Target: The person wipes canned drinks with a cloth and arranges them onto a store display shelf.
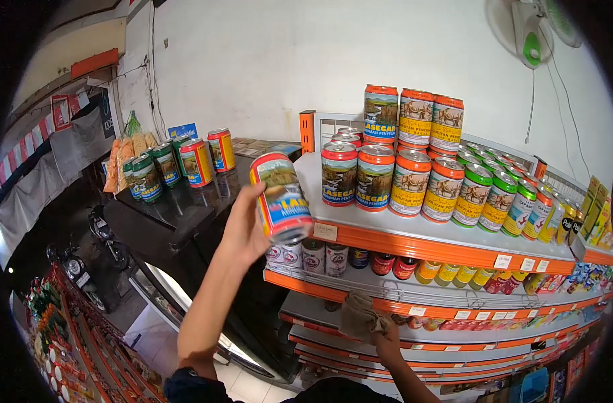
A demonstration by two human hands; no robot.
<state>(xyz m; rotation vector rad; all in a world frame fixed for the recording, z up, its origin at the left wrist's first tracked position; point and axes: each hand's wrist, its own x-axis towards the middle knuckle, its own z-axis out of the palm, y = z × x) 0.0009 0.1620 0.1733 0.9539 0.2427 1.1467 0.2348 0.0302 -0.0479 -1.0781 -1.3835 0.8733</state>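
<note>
The Lasegar can [281, 198] is in my left hand [244, 225], fingers curled around its side, tilted in the air between the dark counter [209, 196] and the shelf [308, 176]. My right hand [387, 341] pinches a bunched brown cloth [361, 317], lower and to the right. I'd judge things partway along: rows of cans [409, 185] stand on the shelf, a smaller group [165, 166] on the counter at far left; how many still need handling, I can't tell.
</note>
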